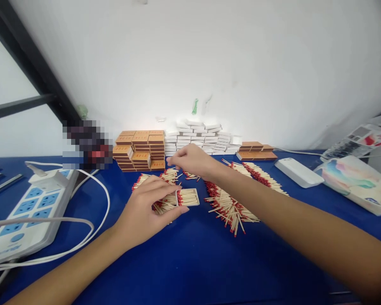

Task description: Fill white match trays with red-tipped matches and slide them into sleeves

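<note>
Between the thumb and fingers of my left hand (149,203) is a white matchbox tray (197,198), with red-tipped matches (187,197) lying in it. My right hand (193,161) hovers beyond the tray, over a small heap of loose matches (169,175). Its fingers are pinched together, and what they hold, if anything, is too small to make out. More matches lie partly hidden under my left hand. To the right, a bigger pile of matches (228,205) spreads beneath my right forearm.
Orange matchboxes (142,148) are stacked against the wall beside a stack of white trays (197,137). A few more orange boxes (255,151) sit right of those. A power strip (34,212) with looping white cables lies left; a white power bank (299,172) and tissue pack (355,182) lie right.
</note>
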### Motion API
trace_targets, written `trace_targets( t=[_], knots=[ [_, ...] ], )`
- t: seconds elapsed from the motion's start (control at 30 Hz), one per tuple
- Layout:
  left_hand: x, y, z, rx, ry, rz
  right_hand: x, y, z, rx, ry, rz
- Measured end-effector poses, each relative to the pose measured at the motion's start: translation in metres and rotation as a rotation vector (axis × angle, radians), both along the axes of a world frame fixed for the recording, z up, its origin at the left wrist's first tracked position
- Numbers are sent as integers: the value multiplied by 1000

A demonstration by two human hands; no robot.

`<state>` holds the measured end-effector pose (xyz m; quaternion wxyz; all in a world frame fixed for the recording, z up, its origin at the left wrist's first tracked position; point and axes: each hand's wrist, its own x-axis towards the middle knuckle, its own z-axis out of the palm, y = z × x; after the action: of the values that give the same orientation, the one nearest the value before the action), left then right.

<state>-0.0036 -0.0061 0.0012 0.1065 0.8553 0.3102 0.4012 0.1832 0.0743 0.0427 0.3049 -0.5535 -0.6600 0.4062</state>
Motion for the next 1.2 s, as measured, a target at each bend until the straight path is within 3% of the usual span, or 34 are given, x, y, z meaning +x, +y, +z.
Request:
trace_targets(
  t=[0.23, 0.6, 0.77, 0.9, 1.0, 1.1, 1.2],
  knots=[
    [-2, -3, 3, 21, -56, -20, -57, 36, -12, -226, 142, -66],
    [-3, 1, 4, 82, -98, 7, -78, 33, -8, -321, 294, -44],
    [-4, 0, 3, 83, -96, 20, -47, 25, -13, -222, 327, -76],
    [-3, -4, 6, 89, -115, 105, 9, -3, -13, 1, 349, -186],
    [-3, -3, 6, 80, -118, 221, 54, -34, -13, 122, 307, -171],
    [-3, 0, 4, 54, -129, 303, 79, -63, -20, 73, 354, -84],
    [-1, 2, 1, 21, -130, 329, 79, -80, -26, 37, 401, -9]
  ],
)
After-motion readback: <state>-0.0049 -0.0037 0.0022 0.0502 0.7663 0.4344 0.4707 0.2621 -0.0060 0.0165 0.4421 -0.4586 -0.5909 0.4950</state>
